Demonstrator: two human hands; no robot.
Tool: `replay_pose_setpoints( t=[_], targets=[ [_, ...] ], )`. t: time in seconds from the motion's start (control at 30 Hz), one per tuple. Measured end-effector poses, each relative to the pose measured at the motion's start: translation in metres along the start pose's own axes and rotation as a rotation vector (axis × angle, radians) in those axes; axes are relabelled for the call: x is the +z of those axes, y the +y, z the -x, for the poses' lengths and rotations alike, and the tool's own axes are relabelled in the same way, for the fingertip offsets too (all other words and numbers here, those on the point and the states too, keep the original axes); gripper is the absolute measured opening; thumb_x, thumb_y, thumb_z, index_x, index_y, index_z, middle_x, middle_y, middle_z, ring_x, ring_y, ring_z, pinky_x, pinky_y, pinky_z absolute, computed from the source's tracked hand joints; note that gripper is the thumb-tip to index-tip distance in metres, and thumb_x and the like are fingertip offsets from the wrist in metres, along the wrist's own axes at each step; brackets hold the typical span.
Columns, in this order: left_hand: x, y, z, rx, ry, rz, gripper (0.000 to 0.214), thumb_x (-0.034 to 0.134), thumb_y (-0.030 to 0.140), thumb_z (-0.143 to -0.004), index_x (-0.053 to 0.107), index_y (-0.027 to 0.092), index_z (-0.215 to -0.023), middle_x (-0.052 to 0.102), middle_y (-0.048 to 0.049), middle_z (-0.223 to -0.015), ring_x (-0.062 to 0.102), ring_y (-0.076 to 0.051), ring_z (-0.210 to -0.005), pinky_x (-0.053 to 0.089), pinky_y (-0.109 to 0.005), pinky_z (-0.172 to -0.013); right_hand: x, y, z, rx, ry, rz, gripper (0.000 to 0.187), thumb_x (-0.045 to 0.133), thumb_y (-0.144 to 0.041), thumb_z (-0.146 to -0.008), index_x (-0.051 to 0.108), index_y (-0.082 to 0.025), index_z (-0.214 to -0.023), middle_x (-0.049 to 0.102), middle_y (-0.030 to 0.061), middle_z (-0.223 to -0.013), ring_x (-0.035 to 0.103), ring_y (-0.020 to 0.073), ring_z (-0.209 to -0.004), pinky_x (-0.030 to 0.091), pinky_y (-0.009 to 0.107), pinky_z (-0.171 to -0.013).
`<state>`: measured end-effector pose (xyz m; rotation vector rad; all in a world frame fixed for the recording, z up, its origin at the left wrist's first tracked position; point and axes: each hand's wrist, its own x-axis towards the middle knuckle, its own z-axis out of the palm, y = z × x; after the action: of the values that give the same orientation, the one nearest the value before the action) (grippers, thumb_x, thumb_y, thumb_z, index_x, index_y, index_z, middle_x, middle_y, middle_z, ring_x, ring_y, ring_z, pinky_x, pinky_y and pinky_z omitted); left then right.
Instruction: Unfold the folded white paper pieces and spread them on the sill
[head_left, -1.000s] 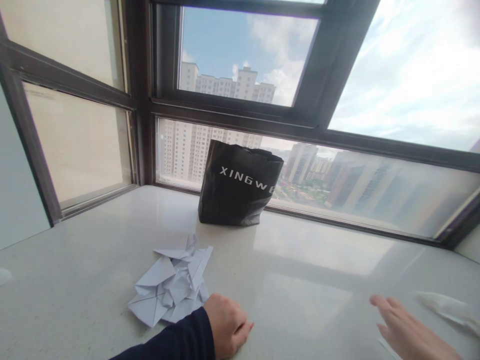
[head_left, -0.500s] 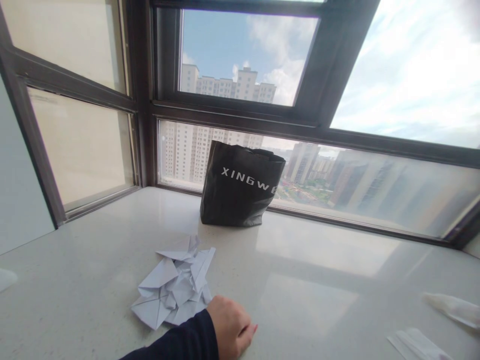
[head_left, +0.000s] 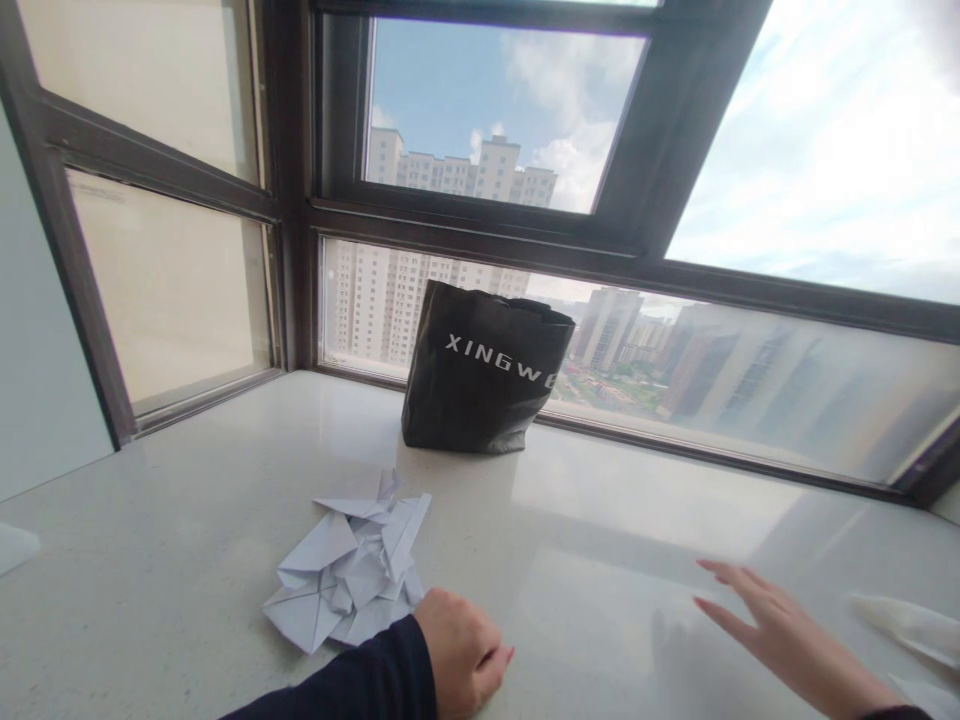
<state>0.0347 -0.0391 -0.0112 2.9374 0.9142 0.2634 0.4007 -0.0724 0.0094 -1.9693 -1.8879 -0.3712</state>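
My left hand [head_left: 461, 650], in a dark sleeve, rests low in the middle of the view with its fingers curled closed. Whatever it may hold is hidden under the palm. Just left of it, close to the wrist, lies a loose pile of folded white paper pieces [head_left: 364, 575]. My right hand [head_left: 772, 620] is at the lower right, over the white surface, fingers stretched out and thumb apart. Nothing is in it. Behind the paper pile stands a black bag [head_left: 480, 385] with white lettering, upright against the window.
The pale speckled sill [head_left: 180, 560] runs up to dark window frames [head_left: 465, 225]. A whitish translucent item [head_left: 907, 620] lies at the right edge, partly behind my right arm. Another white item [head_left: 16, 548] shows at the left edge.
My right hand has come into view from the lower right, now covering part of the white items there. My left hand, the paper pile and the bag stay where they were.
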Motion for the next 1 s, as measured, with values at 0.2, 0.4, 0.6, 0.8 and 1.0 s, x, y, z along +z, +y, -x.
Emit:
replay_pose_setpoints(
  t=[0.2, 0.4, 0.6, 0.8, 1.0],
  targets=[
    [0.007, -0.005, -0.002, 0.025, 0.000, 0.012, 0.028, 0.049, 0.029, -0.082, 0.055, 0.017, -0.058, 0.059, -0.0017, -0.058, 0.056, -0.017, -0.053, 0.024, -0.025, -0.040, 0.061, -0.175, -0.014, -0.363, -0.280, -0.332, 0.048, 0.040, -0.039, -0.085, 0.042, -0.015, -0.127, 0.044, 0.0121, -0.131, 0.034, 0.0244, -0.124, 0.033, 0.043, -0.101],
    [0.013, -0.007, -0.007, 0.010, -0.035, 0.006, 0.018, 0.054, 0.027, -0.077, 0.060, 0.017, -0.063, 0.063, -0.0029, -0.062, 0.058, -0.019, -0.056, 0.027, -0.025, -0.040, 0.072, -0.216, -0.006, -0.433, -0.384, -0.412, 0.044, 0.035, -0.032, -0.090, 0.042, -0.013, -0.128, 0.043, 0.0127, -0.132, 0.031, 0.0246, -0.126, 0.030, 0.045, -0.102],
    [0.011, -0.005, -0.007, -0.004, -0.069, -0.005, 0.017, 0.055, 0.027, -0.076, 0.060, 0.017, -0.062, 0.063, -0.0029, -0.061, 0.059, -0.019, -0.056, 0.026, -0.025, -0.039, 0.076, -0.210, -0.004, -0.458, -0.346, -0.368, 0.042, 0.034, -0.029, -0.090, 0.042, -0.015, -0.128, 0.041, 0.0095, -0.134, 0.032, 0.0224, -0.125, 0.030, 0.044, -0.103],
    [0.007, -0.005, -0.006, -0.006, -0.093, -0.025, 0.018, 0.055, 0.027, -0.077, 0.060, 0.017, -0.064, 0.063, -0.0027, -0.062, 0.058, -0.018, -0.055, 0.025, -0.025, -0.039, 0.078, -0.211, -0.004, -0.443, -0.332, -0.372, 0.042, 0.037, -0.019, -0.086, 0.043, -0.013, -0.127, 0.042, 0.0111, -0.133, 0.033, 0.0229, -0.125, 0.030, 0.043, -0.103],
    [0.005, -0.003, -0.005, -0.013, -0.107, -0.040, 0.018, 0.054, 0.027, -0.077, 0.058, 0.017, -0.063, 0.063, -0.0025, -0.064, 0.058, -0.018, -0.056, 0.019, -0.027, -0.039, 0.078, -0.211, -0.004, -0.427, -0.302, -0.388, 0.041, 0.038, -0.016, -0.085, 0.045, -0.011, -0.125, 0.043, 0.0127, -0.132, 0.035, 0.0231, -0.124, 0.030, 0.043, -0.103]
  ],
)
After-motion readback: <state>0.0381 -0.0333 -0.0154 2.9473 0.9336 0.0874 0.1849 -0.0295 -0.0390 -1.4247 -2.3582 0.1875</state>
